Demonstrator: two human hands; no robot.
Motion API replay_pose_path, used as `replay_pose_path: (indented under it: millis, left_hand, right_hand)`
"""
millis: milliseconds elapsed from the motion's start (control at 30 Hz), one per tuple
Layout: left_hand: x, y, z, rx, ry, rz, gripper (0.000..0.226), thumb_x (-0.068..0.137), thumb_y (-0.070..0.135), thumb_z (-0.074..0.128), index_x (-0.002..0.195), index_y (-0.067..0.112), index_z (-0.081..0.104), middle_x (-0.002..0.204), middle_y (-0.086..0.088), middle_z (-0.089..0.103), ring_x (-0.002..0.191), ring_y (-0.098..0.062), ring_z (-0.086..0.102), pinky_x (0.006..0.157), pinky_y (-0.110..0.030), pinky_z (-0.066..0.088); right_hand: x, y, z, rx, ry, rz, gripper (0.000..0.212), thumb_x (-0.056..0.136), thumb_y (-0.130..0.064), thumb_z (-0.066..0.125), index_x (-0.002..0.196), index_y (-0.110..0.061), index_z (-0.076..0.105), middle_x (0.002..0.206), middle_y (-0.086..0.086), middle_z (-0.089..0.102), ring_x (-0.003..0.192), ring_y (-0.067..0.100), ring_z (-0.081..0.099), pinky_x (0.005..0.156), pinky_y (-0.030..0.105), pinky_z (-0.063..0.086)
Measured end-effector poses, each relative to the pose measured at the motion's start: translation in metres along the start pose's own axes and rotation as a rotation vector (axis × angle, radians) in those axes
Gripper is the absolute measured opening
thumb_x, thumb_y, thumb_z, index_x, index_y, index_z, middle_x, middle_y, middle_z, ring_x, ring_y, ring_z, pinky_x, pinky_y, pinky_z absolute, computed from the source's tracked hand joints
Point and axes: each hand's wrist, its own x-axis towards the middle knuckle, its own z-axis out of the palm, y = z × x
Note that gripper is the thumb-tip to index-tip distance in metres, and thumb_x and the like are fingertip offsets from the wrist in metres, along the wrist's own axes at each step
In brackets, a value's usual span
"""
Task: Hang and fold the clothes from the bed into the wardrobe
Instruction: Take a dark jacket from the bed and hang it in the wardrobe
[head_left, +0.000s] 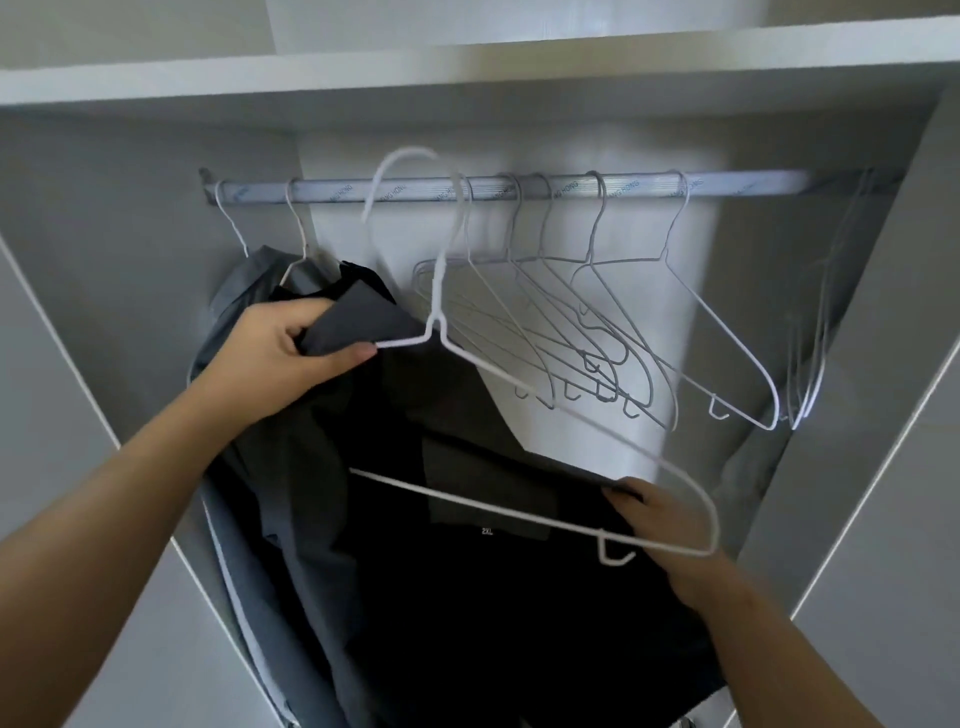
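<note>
— Where is the left hand (291, 343)?
— Far left, arm stretched forward and up, fingers and thumb pinching a fold of the dark shirt (467, 597).
— And the right hand (660, 525)?
— Nearer and lower, on the right, forearm bare, angled in toward the middle; its fingers curl over the shirt's edge, back of the hand facing up.

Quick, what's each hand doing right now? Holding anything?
Left hand: grips one shoulder of the dark shirt, next to the end of the white hanger.
Right hand: holds the shirt's other shoulder.
</note>
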Motion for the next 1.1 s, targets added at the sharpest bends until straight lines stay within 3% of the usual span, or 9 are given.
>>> replay_pose_path:
  millis: [67, 167, 300, 467, 667, 800, 933, 1033, 1100]
  left_hand:
    - [-0.004, -0.009, -0.003, 0.109, -0.076, 0.000, 0.017, 0.073, 0.012, 0.072, 0.073, 0.028, 0.066, 0.067, 0.007, 0.066, 0.060, 0.005, 0.052, 0.057, -0.011, 0.040]
    - [-0.010, -0.016, -0.003, 0.318, -0.186, 0.025, 0.015, 0.076, 0.033, 0.076, 0.073, 0.020, 0.067, 0.066, 0.018, 0.061, 0.058, 0.005, 0.052, 0.055, -0.021, 0.042]
    - [-0.014, -0.017, 0.007, 0.585, -0.209, 0.050, 0.050, 0.069, 0.064, 0.046, 0.073, 0.019, 0.067, 0.057, 0.016, 0.057, 0.058, -0.005, 0.057, 0.051, -0.025, 0.041]
    - [-0.022, -0.011, 0.046, 0.836, -0.098, 0.018, 0.029, 0.078, 0.049, 0.065, 0.080, 0.020, 0.066, 0.066, -0.002, 0.066, 0.066, -0.027, 0.065, 0.052, -0.026, 0.037]
    - [-0.043, 0.004, 0.105, 0.776, -0.008, 0.003, 0.023, 0.073, 0.038, 0.073, 0.081, 0.017, 0.066, 0.054, 0.000, 0.061, 0.046, -0.021, 0.059, 0.041, -0.019, 0.026]
    - [-0.048, 0.000, 0.105, 0.599, 0.101, -0.081, 0.033, 0.075, 0.042, 0.072, 0.099, 0.021, 0.067, 0.066, -0.001, 0.068, 0.060, -0.024, 0.066, 0.050, -0.025, 0.042]
    - [-0.046, 0.001, 0.091, 0.461, 0.259, -0.173, 0.037, 0.071, 0.037, 0.078, 0.101, 0.018, 0.069, 0.073, -0.003, 0.071, 0.072, -0.028, 0.068, 0.064, -0.030, 0.048]
    - [-0.048, 0.003, 0.082, 0.335, 0.280, -0.265, 0.035, 0.070, 0.039, 0.076, 0.100, 0.022, 0.067, 0.074, 0.011, 0.065, 0.080, -0.021, 0.067, 0.071, -0.031, 0.051]
    - [-0.049, 0.002, 0.077, 0.271, 0.271, -0.298, 0.032, 0.070, 0.039, 0.077, 0.097, 0.024, 0.067, 0.073, 0.018, 0.061, 0.081, -0.017, 0.066, 0.074, -0.033, 0.052]
  right_hand:
    - [0.003, -0.005, -0.012, -0.019, -0.088, 0.048, 0.025, 0.089, -0.016, 0.060, 0.067, -0.016, 0.070, 0.063, -0.004, 0.068, 0.060, 0.003, 0.061, 0.064, 0.015, 0.048]
    - [0.006, -0.013, -0.025, -0.046, -0.219, 0.163, 0.017, 0.089, -0.021, 0.060, 0.080, -0.017, 0.073, 0.084, 0.011, 0.073, 0.080, 0.023, 0.068, 0.082, 0.035, 0.053]
    - [0.007, -0.025, -0.019, -0.091, -0.156, 0.183, 0.018, 0.090, -0.020, 0.057, 0.080, -0.014, 0.071, 0.082, 0.012, 0.073, 0.078, 0.025, 0.068, 0.079, 0.036, 0.054]
    - [0.007, -0.033, 0.003, -0.009, -0.021, 0.247, 0.020, 0.095, -0.018, 0.047, 0.088, -0.011, 0.064, 0.088, 0.015, 0.067, 0.083, 0.030, 0.064, 0.081, 0.039, 0.052]
    - [-0.007, -0.067, 0.038, 0.409, -0.108, 0.260, 0.021, 0.095, -0.017, 0.047, 0.083, -0.017, 0.064, 0.070, 0.004, 0.071, 0.068, 0.018, 0.067, 0.048, 0.023, 0.050]
    - [-0.023, -0.081, 0.037, 0.320, -0.319, 0.041, 0.019, 0.094, -0.019, 0.052, 0.079, -0.019, 0.065, 0.069, -0.003, 0.072, 0.065, 0.013, 0.069, 0.054, 0.027, 0.054]
    - [-0.019, -0.066, 0.024, -0.646, 0.130, -0.514, 0.027, 0.082, -0.042, 0.064, 0.061, -0.025, 0.062, 0.081, -0.017, 0.046, 0.085, 0.005, 0.037, 0.082, 0.023, 0.022]
    - [-0.019, -0.056, 0.022, -0.519, 0.214, -0.661, 0.005, 0.077, -0.029, 0.074, 0.081, -0.027, 0.071, 0.109, -0.015, 0.039, 0.110, 0.006, 0.031, 0.100, 0.026, 0.017]
    - [-0.016, -0.055, 0.013, -0.305, 0.119, -0.661, 0.027, 0.078, -0.011, 0.072, 0.090, -0.034, 0.062, 0.121, -0.021, 0.035, 0.115, -0.001, 0.039, 0.101, 0.011, 0.024]
